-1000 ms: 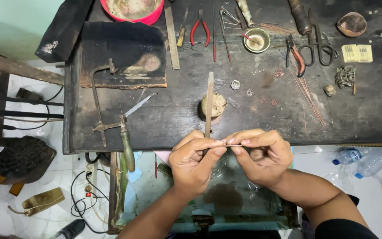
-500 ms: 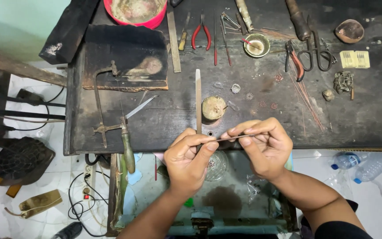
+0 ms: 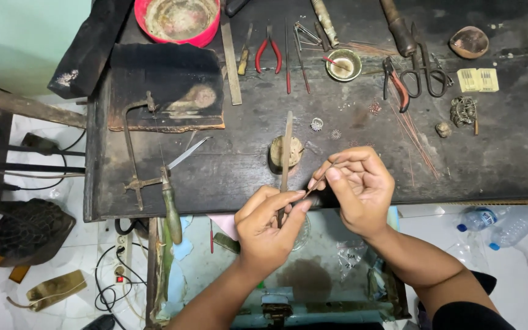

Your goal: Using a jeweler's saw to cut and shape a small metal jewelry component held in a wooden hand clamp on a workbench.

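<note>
My left hand (image 3: 269, 225) grips the lower end of a long flat metal file (image 3: 286, 143), which points away from me across the front edge of the dark workbench (image 3: 233, 165). My right hand (image 3: 360, 186) pinches a thin metal wire (image 3: 316, 183) between thumb and fingertips. The wire slants down to the left, and its lower end meets the file at my left fingertips. Both hands hover just over the bench's front edge. A small round wooden block (image 3: 274, 153) sits on the bench behind the file.
On the bench are a red bowl (image 3: 178, 18), a dark slab (image 3: 166, 85), a jeweller's saw (image 3: 154, 177), red-handled pliers (image 3: 268, 52), a small brass bowl (image 3: 343, 64) and scissors (image 3: 426, 74). An open drawer (image 3: 331, 275) lies below my hands. Plastic bottles (image 3: 502, 220) lie on the floor at right.
My hands were pinched together on a level wire. The right hand has risen and turned palm inward, so the wire now slants. The file has swung slightly to the right.
</note>
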